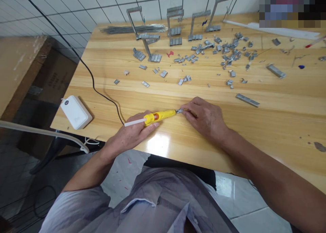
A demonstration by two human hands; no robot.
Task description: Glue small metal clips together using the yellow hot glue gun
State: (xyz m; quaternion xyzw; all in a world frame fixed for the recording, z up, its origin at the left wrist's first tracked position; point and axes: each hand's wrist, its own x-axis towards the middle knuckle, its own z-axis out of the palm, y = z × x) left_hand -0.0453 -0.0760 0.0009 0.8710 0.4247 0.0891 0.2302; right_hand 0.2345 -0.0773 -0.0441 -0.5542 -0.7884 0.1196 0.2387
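A yellow hot glue gun [166,114] with a white glue stick [134,122] poking out of its back lies in my left hand [132,131], whose fingers are wrapped round it. Its nozzle points right, to the fingertips of my right hand [203,115]. Those fingers are pinched together on the table at a small silvery piece [179,110] by the nozzle tip; what exactly they hold is too small to make out. A black cord [107,95] runs from the left hand up across the table's left side.
Several small grey frames [175,29] stand at the back, near a bundle of thin metal rods [114,29]. Cut grey pieces [231,51] are scattered over the middle and right. A longer grey strip [247,100] lies beyond my right hand. At the left edge sits a white power bank [76,112].
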